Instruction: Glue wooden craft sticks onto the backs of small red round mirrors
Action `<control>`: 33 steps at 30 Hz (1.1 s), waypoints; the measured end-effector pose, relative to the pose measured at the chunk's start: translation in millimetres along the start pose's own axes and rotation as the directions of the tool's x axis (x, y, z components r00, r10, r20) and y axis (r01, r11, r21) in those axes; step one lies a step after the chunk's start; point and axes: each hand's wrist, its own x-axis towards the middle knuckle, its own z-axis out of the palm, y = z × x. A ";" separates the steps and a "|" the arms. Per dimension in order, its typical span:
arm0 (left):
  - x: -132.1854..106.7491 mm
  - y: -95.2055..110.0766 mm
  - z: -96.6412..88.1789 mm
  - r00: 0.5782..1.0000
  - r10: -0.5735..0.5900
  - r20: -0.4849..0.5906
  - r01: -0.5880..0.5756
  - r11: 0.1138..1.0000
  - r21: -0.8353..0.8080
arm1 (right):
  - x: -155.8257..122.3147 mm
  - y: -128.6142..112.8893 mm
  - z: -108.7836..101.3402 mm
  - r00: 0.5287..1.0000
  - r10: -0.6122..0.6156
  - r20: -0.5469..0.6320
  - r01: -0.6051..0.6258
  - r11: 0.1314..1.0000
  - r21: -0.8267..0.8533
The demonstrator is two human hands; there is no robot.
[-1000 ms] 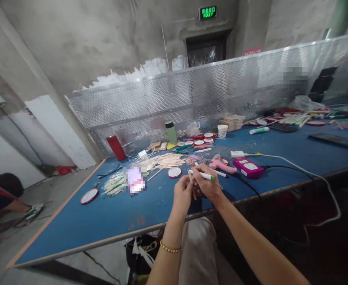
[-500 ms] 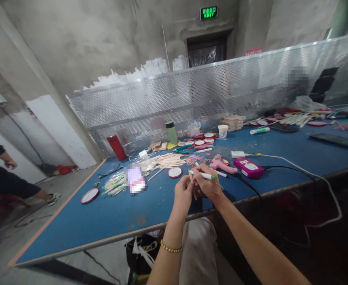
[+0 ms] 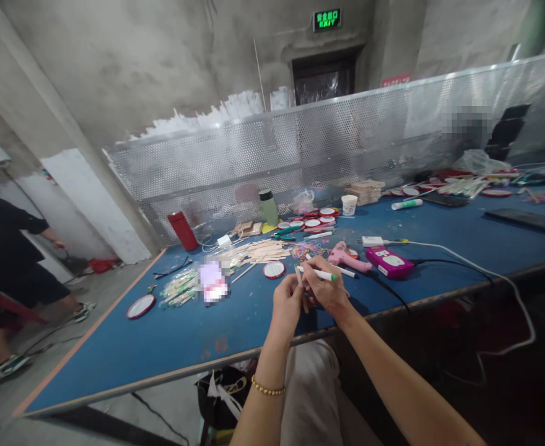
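My left hand [image 3: 288, 300] is closed around a wooden craft stick [image 3: 299, 277], which stands roughly upright with its top end showing green. In my right hand [image 3: 327, 290] is a white marker pen [image 3: 319, 273] with a green end, its tip at the top of the stick. Both hands are close together above the table's front edge. Just beyond them lie a round red-rimmed mirror [image 3: 274, 269], a pink hot glue gun [image 3: 348, 257] and a pile of plain craft sticks [image 3: 267, 251]. Sticks with green ends [image 3: 178, 287] lie further left.
A blue table [image 3: 170, 347] carries a red bottle [image 3: 183, 231], a green bottle [image 3: 268, 208], a paper cup [image 3: 349, 205] and a magenta box [image 3: 389, 262] with cables. Behind rises a perforated metal panel [image 3: 217, 167]. At far left a person [image 3: 7, 260] is walking.
My hands, the stick and the marker have hardly moved. The person at far left has moved further into view, toward the right.
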 end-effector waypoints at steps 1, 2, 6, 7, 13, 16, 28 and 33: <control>-0.1 0.4 -0.1 1.000 0.002 0.000 -0.002 1.000 0.007 | -0.1 -0.9 -0.1 1.000 0.000 0.002 0.000 1.000 0.000; -0.2 0.9 -0.2 1.000 0.002 0.002 -0.002 1.000 0.013 | -0.1 -1.8 -0.2 1.000 -0.001 0.002 0.001 1.000 -0.001; -0.7 2.4 -0.1 1.000 0.007 0.013 -0.007 1.000 0.018 | 0.7 -3.1 -0.9 1.000 -0.018 0.005 0.018 1.000 -0.017; -0.8 2.5 0.1 1.000 0.009 0.013 -0.009 1.000 0.015 | 1.0 -2.7 -1.0 1.000 -0.021 0.005 0.021 1.000 -0.021; -0.9 2.2 1.2 1.000 -0.004 -0.008 0.004 1.000 -0.010 | 0.5 1.2 -0.5 1.000 0.002 -0.012 -0.002 1.000 -0.014; -0.9 2.9 1.3 1.000 0.015 -0.006 -0.015 1.000 -0.010 | -0.5 1.0 -0.3 1.000 0.005 -0.003 -0.005 1.000 -0.005; -0.6 1.6 1.6 1.000 0.021 -0.018 -0.021 1.000 -0.017 | 1.6 1.3 -0.3 1.000 -0.024 0.006 0.024 0.999 -0.042; -0.2 0.6 0.5 1.000 -0.025 -0.010 0.025 0.999 -0.042 | 1.5 2.9 0.7 1.000 -0.025 -0.014 0.025 1.000 -0.010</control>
